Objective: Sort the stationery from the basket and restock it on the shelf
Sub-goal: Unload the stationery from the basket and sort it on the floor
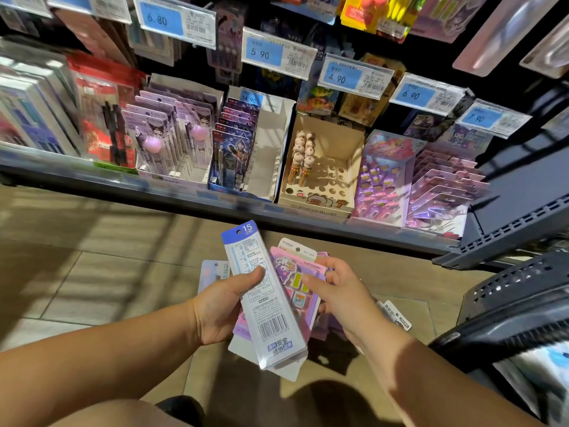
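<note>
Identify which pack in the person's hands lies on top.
The long clear ruler pack with the blue 15 cm header: it overlaps the pink sticker pack, and the left hand pins it with its thumb.

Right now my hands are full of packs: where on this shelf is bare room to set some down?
Bare: the white tray beside the blue card packs, and the pen box's open holes right of its pens. Crowded: purple packs at left, pink packs at right.

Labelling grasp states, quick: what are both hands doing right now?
Left hand: holding the long clear plastic pack with the blue header, thumb on top.
Right hand: holding the pink and purple cartoon sticker card.
</note>
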`<state>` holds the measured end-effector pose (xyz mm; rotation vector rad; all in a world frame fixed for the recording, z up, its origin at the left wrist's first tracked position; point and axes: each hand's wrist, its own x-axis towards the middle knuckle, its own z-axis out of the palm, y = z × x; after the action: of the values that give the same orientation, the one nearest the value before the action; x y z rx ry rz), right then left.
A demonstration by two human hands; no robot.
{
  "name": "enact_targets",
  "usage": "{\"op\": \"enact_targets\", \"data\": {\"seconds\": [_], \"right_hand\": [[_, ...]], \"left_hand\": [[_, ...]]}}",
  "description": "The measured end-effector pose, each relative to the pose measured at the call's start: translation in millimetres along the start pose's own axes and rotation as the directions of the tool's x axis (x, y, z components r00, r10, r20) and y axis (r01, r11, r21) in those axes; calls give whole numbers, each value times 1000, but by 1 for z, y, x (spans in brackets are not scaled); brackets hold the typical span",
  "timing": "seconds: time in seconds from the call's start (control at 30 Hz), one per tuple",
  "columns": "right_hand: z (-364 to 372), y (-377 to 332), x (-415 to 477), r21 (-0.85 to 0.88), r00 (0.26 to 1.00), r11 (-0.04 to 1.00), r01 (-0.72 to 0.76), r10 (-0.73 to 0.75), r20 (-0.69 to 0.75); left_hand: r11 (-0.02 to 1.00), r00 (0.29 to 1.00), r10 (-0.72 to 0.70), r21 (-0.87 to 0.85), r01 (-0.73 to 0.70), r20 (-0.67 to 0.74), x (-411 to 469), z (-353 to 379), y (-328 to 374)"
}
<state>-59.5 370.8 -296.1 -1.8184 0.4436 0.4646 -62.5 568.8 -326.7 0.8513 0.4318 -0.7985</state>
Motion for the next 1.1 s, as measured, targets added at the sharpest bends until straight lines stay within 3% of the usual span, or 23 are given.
{"op": "enact_targets", "data": {"seconds": [0.23, 0.47, 0.7, 0.87, 1.0, 1.1], "right_hand": [[1, 0, -3, 2, 997, 997, -83, 83, 7], [-11, 3, 0, 318, 984, 936, -148, 171, -45], [-21, 10, 8, 424, 958, 902, -87, 192, -212], [-26, 19, 9, 468, 952, 882, -59, 191, -240], [-37, 34, 12, 624, 887, 780, -49, 322, -332], [-43, 53, 9, 725, 840, 681, -101, 449, -305]], "left_hand": [[994, 998, -47, 105, 42, 38, 2, -7, -4], [993, 1000, -6, 114, 8, -20, 8, -14, -5], [984, 998, 18, 176, -8, -53, 10, -19, -7], [982, 994, 50, 189, -30, -99, 10, -24, -6], [981, 982, 102, 177, -74, -157, 9, -32, -5], [984, 977, 114, 155, -86, -181, 10, -40, -2]]}}
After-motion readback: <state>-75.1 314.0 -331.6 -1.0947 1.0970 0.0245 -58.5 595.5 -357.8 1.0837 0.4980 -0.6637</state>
